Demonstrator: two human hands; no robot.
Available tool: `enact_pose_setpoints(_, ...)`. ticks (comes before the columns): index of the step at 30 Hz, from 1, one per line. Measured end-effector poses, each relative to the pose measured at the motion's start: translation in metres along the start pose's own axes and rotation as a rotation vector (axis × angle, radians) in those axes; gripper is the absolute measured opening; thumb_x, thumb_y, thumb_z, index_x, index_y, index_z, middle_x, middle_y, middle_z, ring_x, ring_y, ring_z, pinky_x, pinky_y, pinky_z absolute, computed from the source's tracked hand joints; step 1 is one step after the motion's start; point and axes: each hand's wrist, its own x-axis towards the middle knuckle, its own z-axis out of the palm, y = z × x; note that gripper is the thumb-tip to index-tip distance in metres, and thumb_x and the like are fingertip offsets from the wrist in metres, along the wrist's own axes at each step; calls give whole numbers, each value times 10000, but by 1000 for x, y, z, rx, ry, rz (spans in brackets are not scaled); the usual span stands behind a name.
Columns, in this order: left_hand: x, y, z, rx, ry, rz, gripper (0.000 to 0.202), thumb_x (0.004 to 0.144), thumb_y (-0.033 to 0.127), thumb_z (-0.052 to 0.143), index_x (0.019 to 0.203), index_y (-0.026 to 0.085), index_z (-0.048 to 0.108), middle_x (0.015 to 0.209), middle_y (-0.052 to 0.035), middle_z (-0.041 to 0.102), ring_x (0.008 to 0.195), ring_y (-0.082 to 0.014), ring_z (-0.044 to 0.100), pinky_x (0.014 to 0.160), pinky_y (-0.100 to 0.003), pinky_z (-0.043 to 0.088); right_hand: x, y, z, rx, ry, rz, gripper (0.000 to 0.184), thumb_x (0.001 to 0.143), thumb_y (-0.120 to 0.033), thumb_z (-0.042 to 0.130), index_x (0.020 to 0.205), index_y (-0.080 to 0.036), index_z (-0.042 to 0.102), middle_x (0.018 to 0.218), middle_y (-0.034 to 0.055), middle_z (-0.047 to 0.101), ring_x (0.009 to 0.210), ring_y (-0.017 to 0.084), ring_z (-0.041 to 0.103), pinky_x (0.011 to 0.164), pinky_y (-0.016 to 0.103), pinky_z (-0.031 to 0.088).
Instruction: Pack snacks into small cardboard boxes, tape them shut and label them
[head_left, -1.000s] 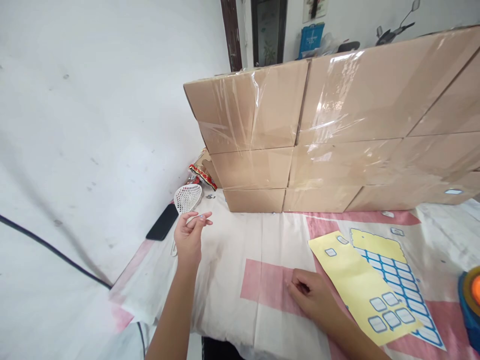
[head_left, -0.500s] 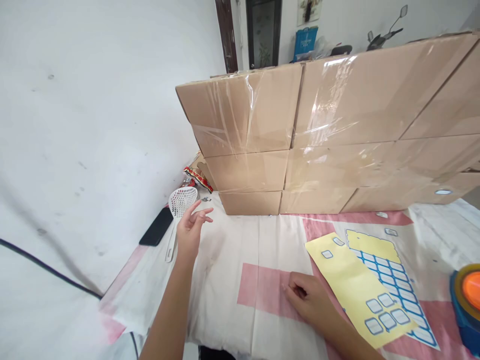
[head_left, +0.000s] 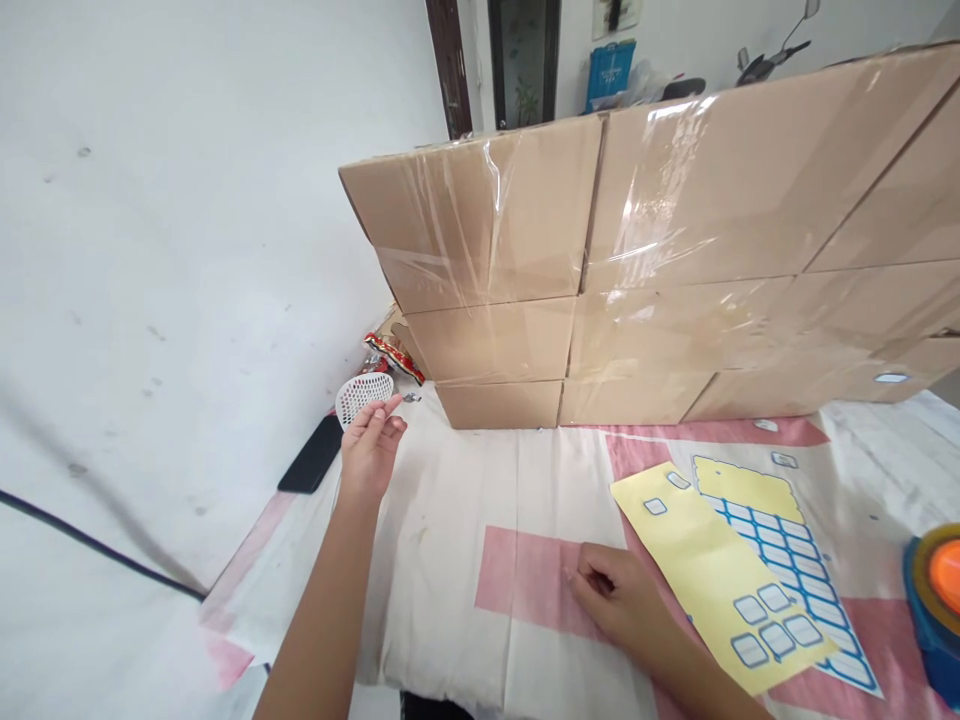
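Note:
My left hand (head_left: 372, 448) is over the white perforated skimmer (head_left: 358, 397), its fingers curled together near the bowl. My hand and forearm cover the skimmer's handle, so whether my fingers grip anything stays hidden. Left of my wrist, a black phone (head_left: 310, 455) lies by the wall. My right hand (head_left: 611, 588) rests on the pink-and-white cloth (head_left: 457, 480) in a loose fist, with nothing visible in it. Right of it lies a yellow sheet (head_left: 697, 560) with small blue-edged labels, overlapping a label sheet (head_left: 799, 560).
Large taped cardboard boxes (head_left: 487, 345) stand across the back of the table. A red packet (head_left: 394, 355) is wedged beside them near the white wall (head_left: 187, 250). A tape roll in a blue holder (head_left: 930, 620) sits at the right edge. Loose labels (head_left: 784, 460) lie near the boxes.
My left hand has shifted slightly left and its spread fingers have curled in. The skimmer's handle is now covered. My right hand has stayed still.

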Motion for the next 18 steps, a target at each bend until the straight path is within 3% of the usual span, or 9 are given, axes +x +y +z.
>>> enact_pose_setpoints(3,27,-5,-3,36,4,-6,455,655,552,858,868,210,647,969,-93,768,668,-133,622,685,-299,532,0,1,1,-6,1,4,373,920,-309,500,642,-215,269,587,-37,379,560,117,363,542,251,260)
enact_pose_setpoints(7,73,-11,4,201,22,76,443,818,611,663,917,180,660,971,-114,749,682,-138,614,650,-269,495,1,2,2,-8,9,-9,362,917,-301,493,641,-215,276,585,-38,378,555,113,369,535,243,260)
enact_pose_setpoints(10,112,-10,19,400,-9,189,320,771,362,777,1022,180,696,1061,-76,733,727,-127,603,709,-250,480,3,4,4,-18,19,-23,366,911,-281,503,640,-215,266,579,-42,373,548,108,365,532,238,266)
enact_pose_setpoints(13,147,-7,40,593,-97,245,355,612,92,863,923,186,722,1026,-42,723,861,-164,634,817,-267,490,3,7,6,-35,21,-22,365,911,-267,508,640,-213,269,581,-42,384,547,106,370,530,236,268)
enact_pose_setpoints(16,173,-3,61,727,-134,274,161,758,155,823,837,156,683,970,-40,704,944,-188,648,869,-335,527,2,11,7,-60,13,-26,369,918,-277,505,639,-212,273,575,-42,388,543,107,375,529,237,263)
enact_pose_setpoints(18,183,4,72,790,-133,299,151,882,266,746,873,137,667,951,-36,691,929,-191,659,854,-377,555,2,12,8,-68,9,-25,364,918,-279,502,640,-212,277,575,-41,394,544,109,384,531,238,264)
